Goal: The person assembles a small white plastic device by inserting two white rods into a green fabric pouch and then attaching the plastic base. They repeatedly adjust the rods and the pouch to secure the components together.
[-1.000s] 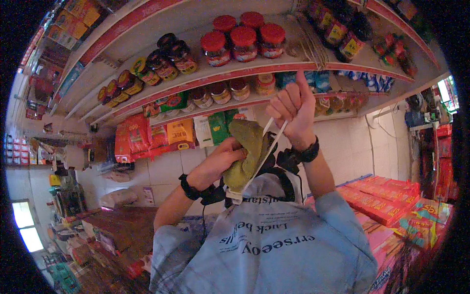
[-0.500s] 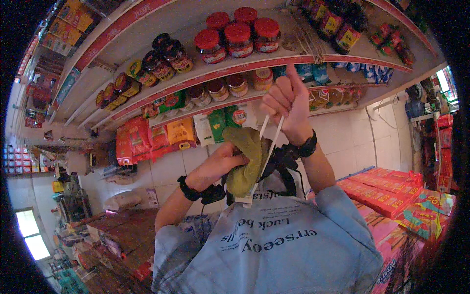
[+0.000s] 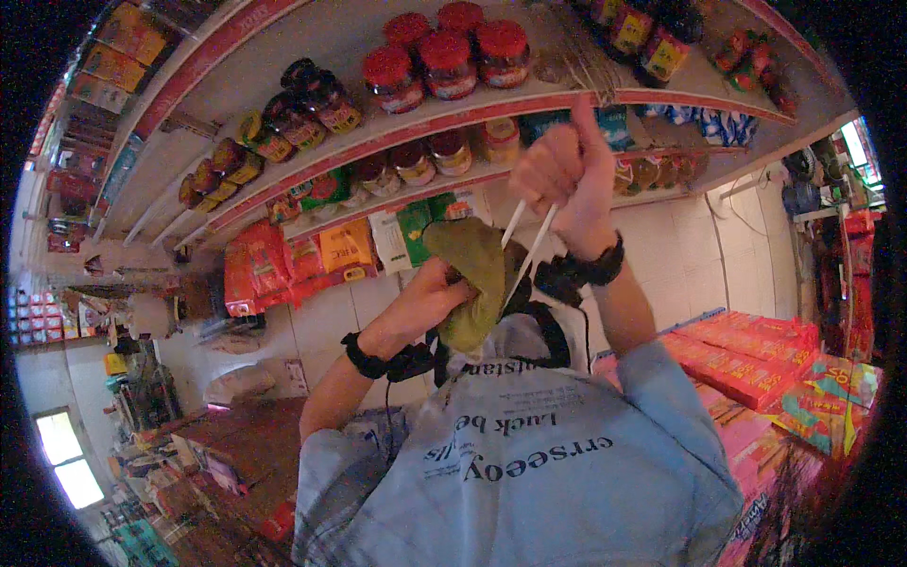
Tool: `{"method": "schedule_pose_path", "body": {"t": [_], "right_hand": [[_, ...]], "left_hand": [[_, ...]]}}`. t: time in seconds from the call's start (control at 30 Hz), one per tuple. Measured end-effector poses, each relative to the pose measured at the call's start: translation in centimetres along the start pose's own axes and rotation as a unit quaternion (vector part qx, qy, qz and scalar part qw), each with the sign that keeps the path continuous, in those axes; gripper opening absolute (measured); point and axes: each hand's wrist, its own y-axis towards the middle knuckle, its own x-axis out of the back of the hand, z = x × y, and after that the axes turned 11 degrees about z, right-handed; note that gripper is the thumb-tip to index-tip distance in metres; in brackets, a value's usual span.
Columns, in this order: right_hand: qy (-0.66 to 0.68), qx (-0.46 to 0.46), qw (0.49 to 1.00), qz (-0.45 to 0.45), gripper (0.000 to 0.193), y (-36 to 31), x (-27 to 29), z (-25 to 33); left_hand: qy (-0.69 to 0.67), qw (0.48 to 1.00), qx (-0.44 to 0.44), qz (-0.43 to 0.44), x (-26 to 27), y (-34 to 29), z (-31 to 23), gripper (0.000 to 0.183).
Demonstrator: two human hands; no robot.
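Note:
An olive-green cloth [image 3: 472,274] hangs in front of my chest, soft and creased. My left hand [image 3: 430,300] is closed on its left side, the fingertips partly hidden behind its folds. Higher and to the right, my right hand [image 3: 572,184] forms a fist with the thumb pointing up. Two lengths of a narrow white strap [image 3: 537,248] run down from that fist and pass beside the cloth, slanting toward the left. Where their lower ends lead is hidden. Both wrists wear black bands, with dark devices beside them.
Beyond my hands, a shelf [image 3: 435,118] carries red-lidded jars [image 3: 447,66] and dark-lidded jars [image 3: 331,97]. Bagged goods [image 3: 255,269] hang or stand below it. Stacked red boxes [image 3: 746,354] lie at my right; a brown surface [image 3: 241,439] is at my left.
My right hand has shifted slightly up and right with the strap. The upper part of the cloth has spread leftward over my left fingers. The view has tilted a little.

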Motion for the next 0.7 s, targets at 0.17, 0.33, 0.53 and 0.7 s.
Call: {"method": "schedule_pose_path", "body": {"t": [0.17,0.33,0.53,0.7], "right_hand": [[-0.068,0.042,0.991,0.109,0.058,0.1,-0.5,5.4],[-0.121,0.096,0.977,0.144,0.06,-0.4,-1.6,2.0],[-0.115,0.014,0.987,0.11,0.062,-1.1,-1.0,-1.7],[-0.125,-0.006,0.981,0.146,0.061,-0.8,-1.3,-0.8]], "left_hand": [[0.093,0.995,-0.019,0.032,-0.8,-0.9,0.4,0.033],[0.149,0.986,-0.079,0.008,0.1,0.6,-0.2,0.03],[0.094,0.993,-0.071,0.007,-0.5,1.2,-3.7,0.025],[0.144,0.983,-0.117,0.015,-0.6,0.7,-2.7,0.025]]}}
